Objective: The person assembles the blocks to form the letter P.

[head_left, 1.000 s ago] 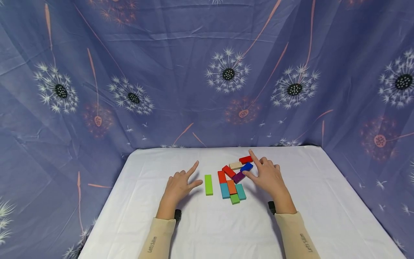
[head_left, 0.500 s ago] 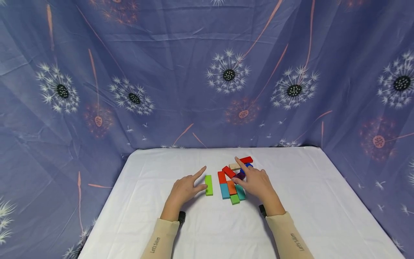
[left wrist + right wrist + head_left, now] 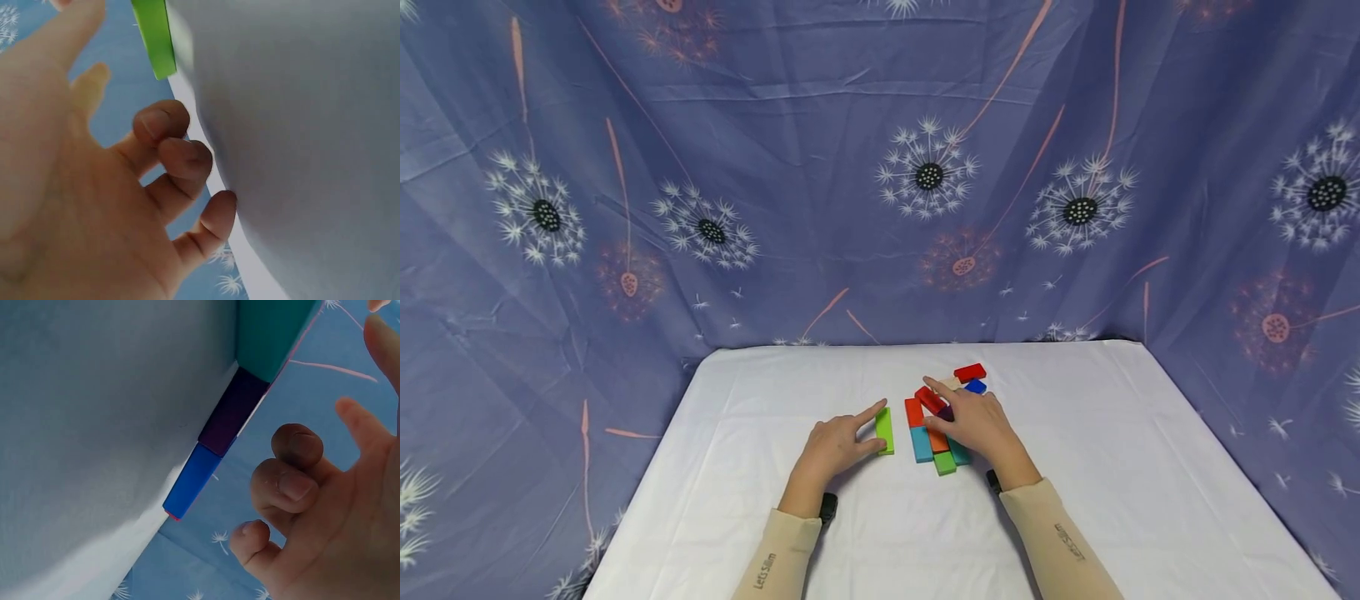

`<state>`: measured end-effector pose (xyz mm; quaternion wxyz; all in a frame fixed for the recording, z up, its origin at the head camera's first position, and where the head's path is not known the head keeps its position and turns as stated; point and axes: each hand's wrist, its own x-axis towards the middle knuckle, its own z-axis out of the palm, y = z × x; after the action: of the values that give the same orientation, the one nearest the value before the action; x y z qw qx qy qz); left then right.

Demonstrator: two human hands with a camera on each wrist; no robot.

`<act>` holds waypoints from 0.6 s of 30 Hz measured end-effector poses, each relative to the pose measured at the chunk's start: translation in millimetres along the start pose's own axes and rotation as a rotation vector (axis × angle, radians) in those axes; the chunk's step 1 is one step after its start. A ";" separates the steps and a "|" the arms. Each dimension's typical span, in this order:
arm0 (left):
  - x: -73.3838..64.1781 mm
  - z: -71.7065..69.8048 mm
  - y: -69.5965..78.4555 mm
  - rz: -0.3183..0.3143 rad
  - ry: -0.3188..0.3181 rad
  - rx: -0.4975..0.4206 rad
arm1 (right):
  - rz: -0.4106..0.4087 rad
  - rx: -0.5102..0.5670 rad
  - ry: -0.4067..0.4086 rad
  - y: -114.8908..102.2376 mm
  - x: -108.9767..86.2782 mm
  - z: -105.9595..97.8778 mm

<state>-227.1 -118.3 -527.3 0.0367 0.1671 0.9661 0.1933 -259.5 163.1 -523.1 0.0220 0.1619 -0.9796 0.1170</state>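
A lime green block [image 3: 885, 429] lies by itself on the white-covered table. My left hand [image 3: 835, 446] is at its left side, with thumb and index finger spread and their tips overlapping its ends in the head view. In the left wrist view the other fingers [image 3: 181, 144] curl loosely around nothing. My right hand [image 3: 979, 423] is over a cluster of coloured blocks, thumb and index stretched left above an orange block [image 3: 938, 442] and a tilted red block [image 3: 930, 401]. It partly hides a purple block [image 3: 230, 412], a teal block [image 3: 272, 334] and a cream block [image 3: 952, 383].
The cluster's left side has a red-orange block [image 3: 913, 412] and a light blue block [image 3: 921, 444], with a small green block [image 3: 944, 463] at the front. A dark blue block [image 3: 976, 387] and a red block [image 3: 970, 372] lie behind. A patterned curtain [image 3: 820, 208] hangs behind the table.
My left hand has moved right to the lime green block. My right hand has shifted left across the cluster, from the dark blue block to above the orange one. The blocks have stayed put.
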 end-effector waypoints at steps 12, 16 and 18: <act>0.4 3.9 -3.1 -0.018 -0.008 -0.044 | -0.026 0.003 -0.071 -2.8 5.7 6.7; -0.2 5.6 -4.2 -0.012 -0.004 -0.048 | -0.030 -0.013 -0.083 -5.0 8.7 6.3; -0.4 5.8 -4.1 -0.010 -0.007 -0.053 | -0.029 -0.023 -0.090 -5.4 10.0 6.1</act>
<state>-227.3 -119.8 -534.3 0.0456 0.1620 0.9613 0.2181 -267.3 153.6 -527.0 -0.0187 0.1810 -0.9784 0.0982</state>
